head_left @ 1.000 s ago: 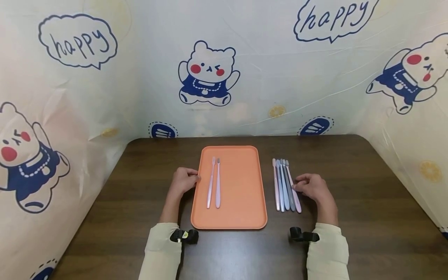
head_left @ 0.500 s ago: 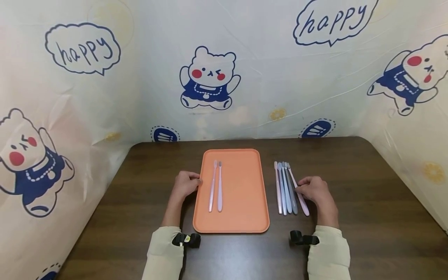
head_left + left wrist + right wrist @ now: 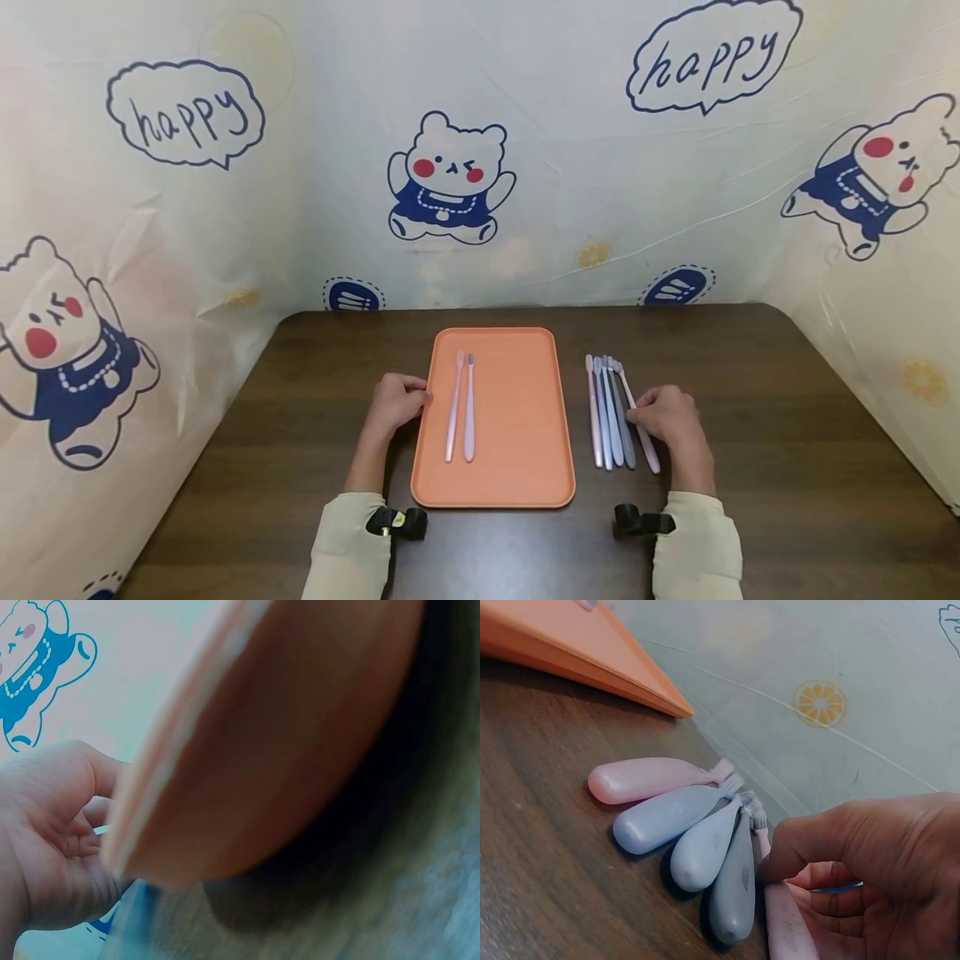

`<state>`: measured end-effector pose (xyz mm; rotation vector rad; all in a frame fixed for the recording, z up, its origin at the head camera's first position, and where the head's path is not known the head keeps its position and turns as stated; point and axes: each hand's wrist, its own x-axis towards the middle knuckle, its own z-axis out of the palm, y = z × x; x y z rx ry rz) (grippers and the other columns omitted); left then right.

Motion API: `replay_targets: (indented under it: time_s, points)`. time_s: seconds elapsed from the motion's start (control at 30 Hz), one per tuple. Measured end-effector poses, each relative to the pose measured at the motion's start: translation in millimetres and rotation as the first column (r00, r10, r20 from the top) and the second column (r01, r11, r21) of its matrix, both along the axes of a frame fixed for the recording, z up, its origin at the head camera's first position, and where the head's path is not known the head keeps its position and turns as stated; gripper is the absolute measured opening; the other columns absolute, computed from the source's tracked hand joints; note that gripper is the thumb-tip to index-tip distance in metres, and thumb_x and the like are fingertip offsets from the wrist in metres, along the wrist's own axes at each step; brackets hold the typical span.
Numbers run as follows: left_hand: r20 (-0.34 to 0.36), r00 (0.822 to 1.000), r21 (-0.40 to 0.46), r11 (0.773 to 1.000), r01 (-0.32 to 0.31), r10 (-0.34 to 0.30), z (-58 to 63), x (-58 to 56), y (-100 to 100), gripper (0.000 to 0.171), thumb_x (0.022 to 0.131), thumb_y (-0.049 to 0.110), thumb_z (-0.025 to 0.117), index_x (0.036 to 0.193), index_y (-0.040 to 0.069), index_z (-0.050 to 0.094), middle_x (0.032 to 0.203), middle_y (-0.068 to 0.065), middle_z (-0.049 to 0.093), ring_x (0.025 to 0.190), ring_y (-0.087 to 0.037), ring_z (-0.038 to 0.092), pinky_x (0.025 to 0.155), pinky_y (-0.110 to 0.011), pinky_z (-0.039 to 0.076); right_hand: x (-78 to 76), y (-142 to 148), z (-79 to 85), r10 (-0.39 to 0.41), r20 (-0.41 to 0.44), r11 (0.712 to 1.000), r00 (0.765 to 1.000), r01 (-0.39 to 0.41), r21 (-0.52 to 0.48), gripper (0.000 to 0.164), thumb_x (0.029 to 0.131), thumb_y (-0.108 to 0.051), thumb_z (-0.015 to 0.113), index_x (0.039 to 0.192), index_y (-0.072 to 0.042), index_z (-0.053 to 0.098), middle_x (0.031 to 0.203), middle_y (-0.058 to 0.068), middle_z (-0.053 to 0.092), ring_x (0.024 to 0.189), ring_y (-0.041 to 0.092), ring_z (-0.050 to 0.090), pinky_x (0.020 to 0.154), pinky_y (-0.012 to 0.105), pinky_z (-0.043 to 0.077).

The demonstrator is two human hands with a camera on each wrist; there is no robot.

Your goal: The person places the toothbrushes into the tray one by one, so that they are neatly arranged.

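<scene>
At the orange tray [image 3: 517, 425], my left hand [image 3: 397, 401] grips the left rim; the left wrist view shows the fingers meeting the tray's edge [image 3: 247, 765]. Two pale pink-lilac toothbrushes [image 3: 469, 417] lie side by side on the tray's left half. My right hand [image 3: 669, 417] pinches a pink toothbrush [image 3: 787, 922] at the right end of a row, its handle angled away from the others. Beside it lie a grey toothbrush [image 3: 733, 892], a light blue one [image 3: 703, 851], a blue one [image 3: 667, 819] and another pink one [image 3: 649, 780], heads close together.
The dark wooden table [image 3: 780, 433] bears the tray and the row, with a strip of wood between them. A printed cloth [image 3: 555, 183] with bears surrounds the table's back and sides. Each sleeve carries a black wrist camera [image 3: 643, 522].
The pink toothbrush's handle end has swung right, away from the row, with my right hand. The left hand stays at the tray rim. The head view has shifted slightly.
</scene>
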<state>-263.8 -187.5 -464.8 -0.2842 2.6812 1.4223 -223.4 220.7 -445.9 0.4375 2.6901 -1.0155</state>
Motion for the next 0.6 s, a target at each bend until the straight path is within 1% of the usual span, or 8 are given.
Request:
replay_targets:
  time_s: [0.17, 0.37, 0.5, 0.6]
  points:
    - [0.0, 1.0, 0.008, 1.0, -0.008, 0.008, -1.5, -0.8, -0.3, 0.029, 0.088, 0.007, 0.065, 0.113, -0.005, 0.074, 0.106, -0.023, 0.074, 0.077, -0.015, 0.069, 0.071, -0.032, 0.061, -0.2, 1.5, -0.4, 0.002, 0.004, 1.0, 1.0, -0.002, -0.001, 0.024, 0.091, -0.022, 0.069, 0.098, 0.001, 0.071, 0.093, 0.017, 0.066, 0.081, 0.027, 0.062, 0.065, 0.031, 0.049]
    - [0.0, 1.0, -0.005, 1.0, -0.014, 0.014, -1.7, -1.8, 0.0, 0.029, 0.087, 0.007, 0.066, 0.112, -0.005, 0.074, 0.102, -0.021, 0.075, 0.074, -0.014, 0.067, 0.066, -0.028, 0.058, 1.1, 4.0, 0.3, 0.006, -0.022, 1.0, 1.0, -0.006, -0.002, 0.025, 0.09, -0.023, 0.067, 0.095, 0.001, 0.07, 0.087, 0.014, 0.065, 0.078, 0.025, 0.06, 0.063, 0.03, 0.047]
    - [0.0, 1.0, -0.011, 1.0, -0.014, 0.014, -2.0, -2.2, 0.1, 0.029, 0.087, 0.007, 0.066, 0.112, -0.005, 0.074, 0.102, -0.021, 0.075, 0.073, -0.013, 0.067, 0.065, -0.027, 0.057, 2.3, 5.2, 1.9, -0.006, -0.024, 1.0, 1.0, 0.005, -0.026, 0.025, 0.091, -0.021, 0.066, 0.098, 0.002, 0.068, 0.087, 0.015, 0.065, 0.077, 0.024, 0.06, 0.062, 0.03, 0.048]
    - [0.001, 1.0, -0.012, 1.0, -0.017, 0.017, -1.9, -2.0, 0.6, 0.029, 0.087, 0.007, 0.066, 0.112, -0.004, 0.074, 0.102, -0.021, 0.075, 0.073, -0.013, 0.067, 0.066, -0.027, 0.058, 2.2, 6.1, 2.6, -0.017, -0.022, 0.999, 1.0, 0.016, -0.044, 0.026, 0.092, -0.02, 0.065, 0.103, 0.004, 0.068, 0.091, 0.017, 0.065, 0.079, 0.025, 0.061, 0.064, 0.03, 0.049]
